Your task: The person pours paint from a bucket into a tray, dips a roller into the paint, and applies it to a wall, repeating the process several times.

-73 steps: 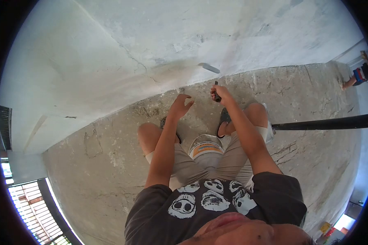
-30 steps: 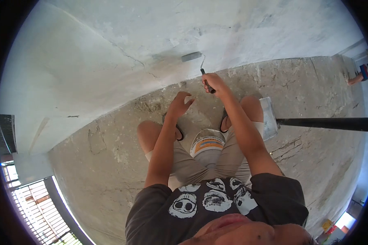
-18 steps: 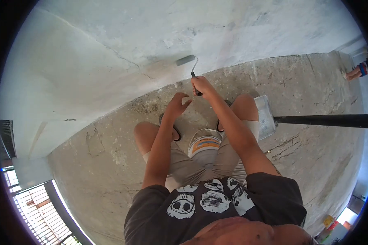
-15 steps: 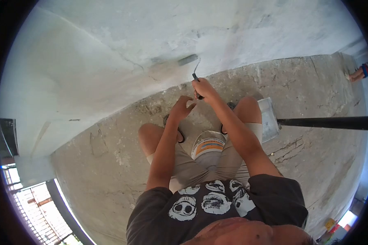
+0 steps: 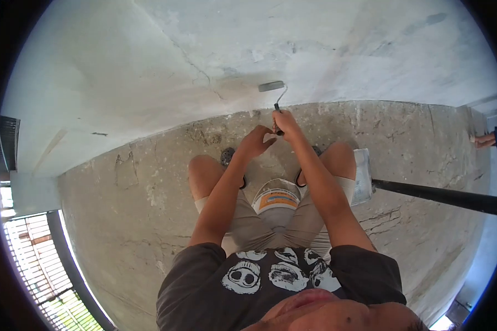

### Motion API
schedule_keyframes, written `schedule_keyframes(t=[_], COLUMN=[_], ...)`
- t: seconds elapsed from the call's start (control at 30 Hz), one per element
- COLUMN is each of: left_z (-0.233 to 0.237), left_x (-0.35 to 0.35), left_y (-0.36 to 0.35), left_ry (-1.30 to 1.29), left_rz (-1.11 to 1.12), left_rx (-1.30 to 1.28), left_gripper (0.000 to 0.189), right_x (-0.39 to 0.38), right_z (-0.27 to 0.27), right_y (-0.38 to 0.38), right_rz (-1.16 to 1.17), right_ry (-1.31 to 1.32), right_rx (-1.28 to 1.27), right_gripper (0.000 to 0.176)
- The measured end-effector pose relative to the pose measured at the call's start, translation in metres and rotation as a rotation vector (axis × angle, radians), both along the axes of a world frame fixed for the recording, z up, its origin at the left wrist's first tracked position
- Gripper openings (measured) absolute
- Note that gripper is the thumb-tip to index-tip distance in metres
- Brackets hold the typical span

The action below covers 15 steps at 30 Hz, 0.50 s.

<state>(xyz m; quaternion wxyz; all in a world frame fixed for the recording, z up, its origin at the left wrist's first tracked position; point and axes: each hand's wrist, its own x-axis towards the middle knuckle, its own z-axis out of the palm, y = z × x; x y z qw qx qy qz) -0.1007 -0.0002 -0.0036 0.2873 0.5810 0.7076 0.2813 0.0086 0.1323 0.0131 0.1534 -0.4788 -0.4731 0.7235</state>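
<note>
Since the last frame, bare left hand (image 5: 258, 142) has closed in on the black-handled grey cylindrical paint roller (image 5: 271, 86): fingers half curled, thumb apart, contact unclear. Bare right hand (image 5: 285, 123) clamped on the handle. Roller head at the whitish wall (image 5: 165, 99), ahead of the orange-labelled white bucket (image 5: 276, 202).

you get soft daylight, glare washing out the window (image 5: 38, 259) at lower left, the floor (image 5: 132, 231) bowed, 4 black corners.
</note>
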Motion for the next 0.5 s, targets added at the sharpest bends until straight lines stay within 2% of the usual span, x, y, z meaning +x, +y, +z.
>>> schedule_keyframes(t=[0.17, 0.27, 0.33, 0.5], left_z=[0.003, 0.0, 0.008, 0.004], left_x=[-0.003, 0.002, -0.006, -0.004], left_y=[-0.004, -0.002, 0.002, 0.0], left_ry=[-0.021, -0.051, -0.004, -0.069], left_rz=[0.003, 0.002, -0.003, 0.006], left_rx=[0.021, 0.011, 0.019, -0.004], left_gripper=[0.037, 0.037, 0.037, 0.038], right_x=[0.005, 0.004, 0.0, 0.016], right_z=[0.031, -0.006, 0.005, 0.013], right_y=[-0.006, 0.005, 0.0, 0.0], right_rz=[0.005, 0.021, 0.006, 0.029], right_ry=[0.085, 0.017, 0.048, 0.046], right_rx=[-0.04, -0.066, -0.052, -0.026], right_gripper=[0.015, 0.014, 0.014, 0.014])
